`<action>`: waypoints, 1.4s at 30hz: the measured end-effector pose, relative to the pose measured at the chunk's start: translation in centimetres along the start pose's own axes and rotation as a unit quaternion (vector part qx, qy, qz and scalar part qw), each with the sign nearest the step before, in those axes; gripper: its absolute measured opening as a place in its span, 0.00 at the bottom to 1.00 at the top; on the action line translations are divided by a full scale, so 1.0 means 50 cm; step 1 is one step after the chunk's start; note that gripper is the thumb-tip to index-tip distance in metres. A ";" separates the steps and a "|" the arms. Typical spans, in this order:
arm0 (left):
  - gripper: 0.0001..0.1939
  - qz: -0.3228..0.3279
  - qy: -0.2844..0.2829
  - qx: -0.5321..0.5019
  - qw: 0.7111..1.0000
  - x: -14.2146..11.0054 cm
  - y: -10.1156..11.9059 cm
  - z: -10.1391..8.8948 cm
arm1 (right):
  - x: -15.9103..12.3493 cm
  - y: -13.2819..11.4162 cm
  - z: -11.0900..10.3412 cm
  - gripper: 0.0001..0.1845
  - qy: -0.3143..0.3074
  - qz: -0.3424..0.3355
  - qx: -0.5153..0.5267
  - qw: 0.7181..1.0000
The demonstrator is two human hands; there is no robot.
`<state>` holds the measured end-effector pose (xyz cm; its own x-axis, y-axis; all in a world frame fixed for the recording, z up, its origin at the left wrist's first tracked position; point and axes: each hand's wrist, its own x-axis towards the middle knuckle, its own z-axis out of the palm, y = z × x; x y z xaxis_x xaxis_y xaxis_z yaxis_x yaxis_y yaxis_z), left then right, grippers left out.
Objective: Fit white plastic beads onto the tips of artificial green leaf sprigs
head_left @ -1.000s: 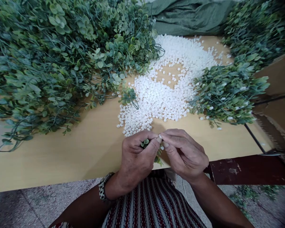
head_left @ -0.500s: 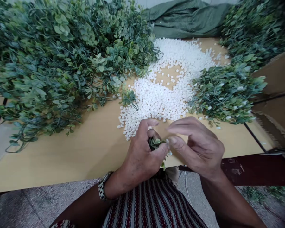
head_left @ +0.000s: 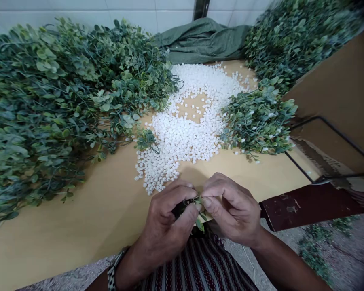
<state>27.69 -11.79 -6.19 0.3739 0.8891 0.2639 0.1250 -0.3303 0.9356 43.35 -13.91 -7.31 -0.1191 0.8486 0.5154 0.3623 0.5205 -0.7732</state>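
My left hand (head_left: 170, 222) is closed on a sprig of artificial greenery (head_left: 200, 224), whose leaves poke out between and below my fingers. Close against it, my right hand (head_left: 233, 210) pinches at the sprig's upper end with thumb and forefinger. The tips nearly meet, and whatever small piece lies between the right fingertips is hidden. Beyond my hands spreads a pile of small white beads or buds (head_left: 182, 141). A small loose sprig (head_left: 146, 139) lies at the pile's left edge.
A large heap of artificial greenery (head_left: 63, 101) covers the table's left. On the right are a bunch with white tips (head_left: 261, 121) and more greenery (head_left: 303, 40) behind it. A green cloth sack (head_left: 203, 42), cardboard (head_left: 336, 89) and a black metal frame (head_left: 346, 135) border the table (head_left: 109, 210).
My hands parted half a second ago, with the right thumb and fingers spread, and have come back together at the sprig. The view has tilted up and turned right, showing the tiled wall.
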 end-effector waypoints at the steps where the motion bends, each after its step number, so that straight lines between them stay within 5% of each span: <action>1: 0.06 0.007 0.002 -0.012 1.000 -0.001 -0.003 0.001 | -0.001 0.001 -0.001 0.05 -0.005 0.008 0.007 1.000; 5: 0.08 -0.035 -0.001 -0.038 0.999 -0.002 -0.007 -0.002 | 0.014 0.027 -0.022 0.06 -0.071 -0.009 -0.005 0.997; 8: 0.08 -0.098 0.044 -0.065 0.992 -0.002 -0.010 -0.010 | 0.042 0.067 -0.041 0.06 -0.072 -0.064 -0.126 0.987; 15: 0.06 -0.174 0.087 -0.129 0.972 -0.004 -0.032 -0.018 | 0.089 0.118 -0.026 0.12 -0.158 -0.137 -0.422 0.882; 22: 0.05 -0.201 0.088 -0.154 0.964 -0.003 -0.030 -0.016 | 0.071 0.113 -0.018 0.09 -0.169 -0.129 -0.447 0.869; 27: 0.08 -0.172 0.065 -0.160 0.970 -0.001 -0.023 -0.014 | 0.053 0.107 -0.018 0.11 -0.163 -0.099 -0.352 0.917; 32: 0.08 -0.171 0.056 -0.174 0.968 -0.002 -0.024 -0.011 | 0.046 0.076 -0.028 0.04 -0.090 0.085 -0.061 0.990; 42: 0.07 -0.172 0.073 -0.199 0.962 0.006 -0.014 -0.001 | 0.033 0.045 -0.005 0.04 -0.011 0.244 0.283 0.927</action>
<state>27.70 -11.26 -6.75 0.2365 0.9687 -0.0754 -0.1549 0.1142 0.9813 44.18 -11.37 -8.11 -0.0906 0.9946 0.0506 -0.1653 0.0351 -0.9856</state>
